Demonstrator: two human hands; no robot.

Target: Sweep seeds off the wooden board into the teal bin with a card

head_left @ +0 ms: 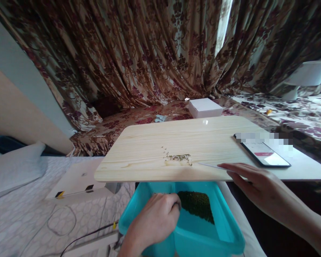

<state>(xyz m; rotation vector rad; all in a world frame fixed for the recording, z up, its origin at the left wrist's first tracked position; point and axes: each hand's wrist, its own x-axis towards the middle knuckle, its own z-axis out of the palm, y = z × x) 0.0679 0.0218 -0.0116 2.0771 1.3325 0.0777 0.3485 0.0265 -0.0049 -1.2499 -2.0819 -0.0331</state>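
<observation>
My right hand (253,182) pinches a thin white stick (212,166) just above the pale wooden board (147,137), at its near edge. Left of the stick's tip lies a small scatter of green and dark grains (179,157). Below the board, my left hand (160,214) is closed over a turquoise divided bin (228,217), near its middle divider. The curled fingers hide whatever they may hold. A heap of small dark green grains (196,203) lies in the bin's right compartment; my hand and wrist cover much of the left one.
A phone (264,153) lies on the board's right side, close to my right hand. Behind the board is a white box (204,107). A larger white box (77,178) and cables rest on the bed at left. Patterned curtains (149,53) hang behind; a lamp (310,73) stands far right.
</observation>
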